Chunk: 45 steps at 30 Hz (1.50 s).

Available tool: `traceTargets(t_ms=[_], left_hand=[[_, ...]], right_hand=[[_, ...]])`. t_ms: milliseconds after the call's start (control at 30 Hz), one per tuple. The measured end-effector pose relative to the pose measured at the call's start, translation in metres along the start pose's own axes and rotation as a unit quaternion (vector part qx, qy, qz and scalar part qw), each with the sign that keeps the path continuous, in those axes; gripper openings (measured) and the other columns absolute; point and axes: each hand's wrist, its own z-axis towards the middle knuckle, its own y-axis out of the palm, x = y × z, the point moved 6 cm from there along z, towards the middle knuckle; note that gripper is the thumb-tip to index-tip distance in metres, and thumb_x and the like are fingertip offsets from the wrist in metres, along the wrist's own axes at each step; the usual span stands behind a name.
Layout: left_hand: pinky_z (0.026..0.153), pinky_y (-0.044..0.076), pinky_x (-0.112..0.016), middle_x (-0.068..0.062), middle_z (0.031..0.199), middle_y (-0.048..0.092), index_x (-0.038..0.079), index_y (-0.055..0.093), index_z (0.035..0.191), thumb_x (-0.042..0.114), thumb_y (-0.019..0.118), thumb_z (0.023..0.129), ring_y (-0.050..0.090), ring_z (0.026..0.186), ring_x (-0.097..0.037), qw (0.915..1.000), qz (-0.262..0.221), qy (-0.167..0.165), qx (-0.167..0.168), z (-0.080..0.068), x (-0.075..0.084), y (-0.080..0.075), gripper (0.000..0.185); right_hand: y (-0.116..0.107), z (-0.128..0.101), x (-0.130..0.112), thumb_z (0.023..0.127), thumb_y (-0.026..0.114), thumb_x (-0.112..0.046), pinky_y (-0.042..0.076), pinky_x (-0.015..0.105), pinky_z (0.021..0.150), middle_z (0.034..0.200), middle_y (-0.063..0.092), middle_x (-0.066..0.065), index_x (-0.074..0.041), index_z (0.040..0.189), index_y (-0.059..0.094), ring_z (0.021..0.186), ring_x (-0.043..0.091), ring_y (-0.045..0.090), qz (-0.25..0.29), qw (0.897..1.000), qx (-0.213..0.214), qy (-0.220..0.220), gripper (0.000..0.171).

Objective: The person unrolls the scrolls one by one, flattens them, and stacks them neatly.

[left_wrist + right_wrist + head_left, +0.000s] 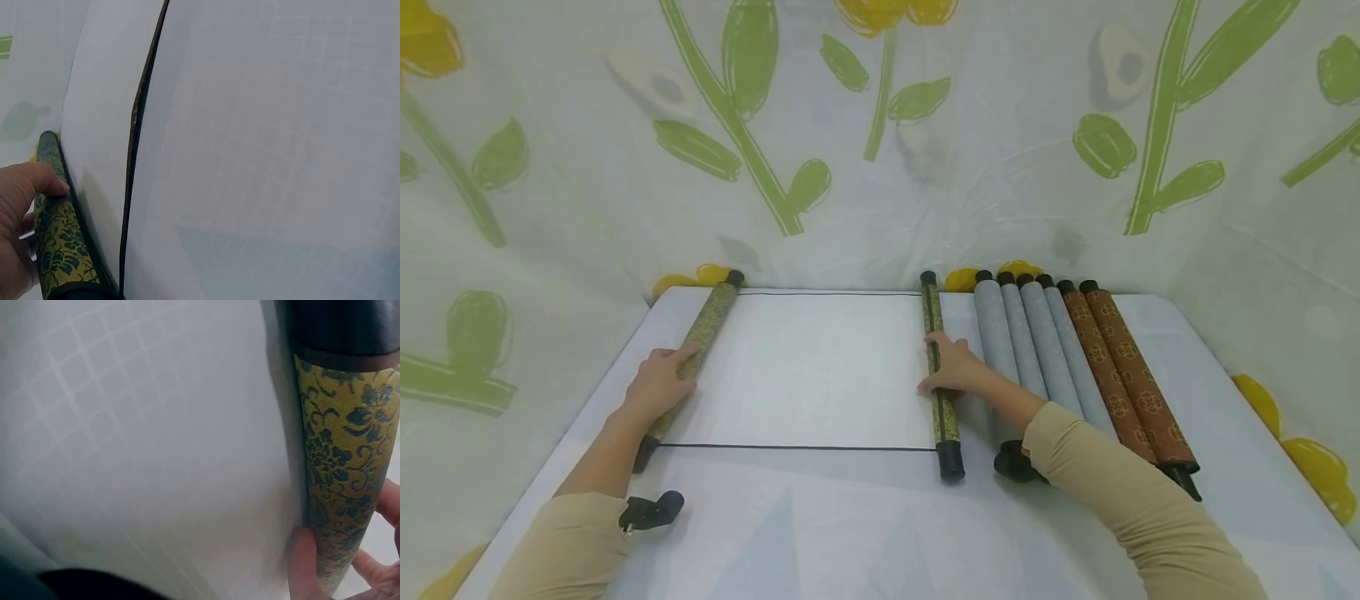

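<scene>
Cloth [985, 192] printed with green leaves is hanging behind a white-covered bench [865, 533], which is carrying everything else. Across its left half a pale, blank-looking sheet [820, 375] of a scroll is lying spread out, a thin dark line running along its near and far edges. To the right, four grey rolls [1047, 333] and two brown patterned rolls [1129, 367] are resting side by side.

The sheet is stretching between two gold-and-dark brocade rollers: the left roller [706, 321], slanting along the bench's left side, and the right roller [947, 421], standing closer to straight and just beside the nearest grey roll. The person's left hand [658, 383] is gripping the left roller near its middle, thumb over the sheet side. The right hand [953, 367] is holding the right roller, thumb and fingers bracketing it.

The step in hand appears to be managing the opened scroll by both ends; whether it is being unrolled or wound up, one cannot tell. Either way, the next move probably calls for even tension and a square, matched turn, since the rollers are not lying parallel in the head view.

Smallest of all, black knobs [951, 462] are capping the rollers' ends.
</scene>
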Motion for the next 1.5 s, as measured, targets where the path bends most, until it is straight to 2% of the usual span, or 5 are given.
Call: traceTargets(t_ms=[300, 600, 867, 1033, 1500], left_hand=[[0.094, 0.028, -0.070, -0.041, 0.137, 0.025, 0.004, 0.030, 0.146, 0.019, 0.039, 0.097, 0.025, 0.124, -0.060, 0.9999, -0.014, 0.006, -0.007, -0.003, -0.004, -0.001, 0.052], [0.087, 0.034, -0.070, -0.042, 0.134, 0.025, 0.002, 0.032, 0.143, 0.016, 0.037, 0.096, 0.027, 0.119, -0.062, 0.9999, 0.003, 0.007, 0.009, -0.004, -0.006, -0.004, 0.049], [0.080, 0.039, -0.068, -0.042, 0.131, 0.027, 0.004, 0.035, 0.142, 0.012, 0.050, 0.089, 0.029, 0.115, -0.062, 0.9991, 0.017, 0.001, 0.040, -0.004, -0.014, -0.006, 0.055], [0.077, 0.040, -0.066, -0.042, 0.128, 0.027, 0.003, 0.037, 0.141, 0.012, 0.055, 0.088, 0.031, 0.114, -0.061, 0.9985, 0.006, -0.001, 0.055, -0.004, -0.016, -0.009, 0.056], [0.080, 0.040, -0.065, -0.042, 0.129, 0.029, 0.002, 0.027, 0.146, 0.014, 0.042, 0.090, 0.034, 0.113, -0.059, 0.9986, 0.008, -0.003, 0.053, -0.006, -0.023, -0.013, 0.059]], right_hand=[[-0.005, -0.002, 0.002, 0.078, 0.073, -0.014, 0.052, 0.034, 0.056, 0.133, 0.032, 0.033, -0.013, 0.144, 0.030, 0.093, 0.035, 0.052, 0.010, 1.000, -0.012, 0.008, 0.078], [-0.008, -0.003, 0.007, 0.083, 0.068, -0.016, 0.049, 0.038, 0.063, 0.140, 0.025, 0.035, -0.012, 0.146, 0.030, 0.109, 0.041, 0.046, 0.006, 0.999, -0.034, 0.023, 0.074], [-0.015, -0.007, 0.008, 0.080, 0.074, -0.018, 0.050, 0.049, 0.080, 0.145, 0.015, 0.037, -0.009, 0.145, 0.029, 0.127, 0.049, 0.030, 0.017, 0.999, -0.036, 0.008, 0.079], [-0.016, -0.007, 0.010, 0.075, 0.079, -0.015, 0.053, 0.037, 0.058, 0.143, 0.018, 0.035, -0.011, 0.145, 0.028, 0.105, 0.041, 0.047, 0.023, 0.999, -0.039, 0.021, 0.086], [-0.016, -0.005, 0.010, 0.074, 0.078, -0.009, 0.053, 0.035, 0.054, 0.143, 0.022, 0.035, -0.012, 0.145, 0.029, 0.107, 0.041, 0.047, 0.010, 0.999, -0.037, 0.034, 0.086]])
